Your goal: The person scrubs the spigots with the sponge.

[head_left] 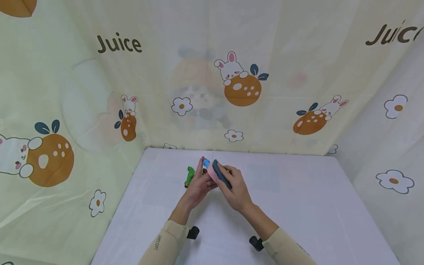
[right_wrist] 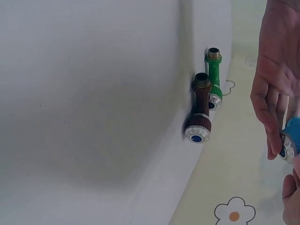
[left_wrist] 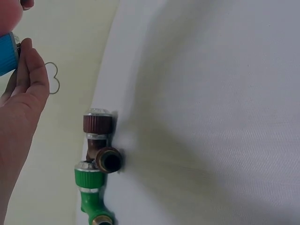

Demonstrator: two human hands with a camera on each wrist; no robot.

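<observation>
My left hand (head_left: 197,189) holds a small valve with a bright blue ribbed knob (left_wrist: 6,54) and a silver cap. In the right wrist view its fingers lie against the capped end of the blue valve (right_wrist: 293,135). My right hand (head_left: 239,191) grips a sponge (head_left: 221,176), dark blue on one side and pink on the other. The pink side faces the blue valve and overlaps it in the head view. Much of the blue valve is hidden by the sponge and fingers.
A green valve (left_wrist: 89,178) and a brown valve (left_wrist: 97,124) lie close together on the white table (head_left: 298,206), beyond my hands. Patterned curtain (head_left: 159,121) encloses the table at the back and both sides. Black wrist camera mounts (head_left: 193,232) stick out by the sleeves.
</observation>
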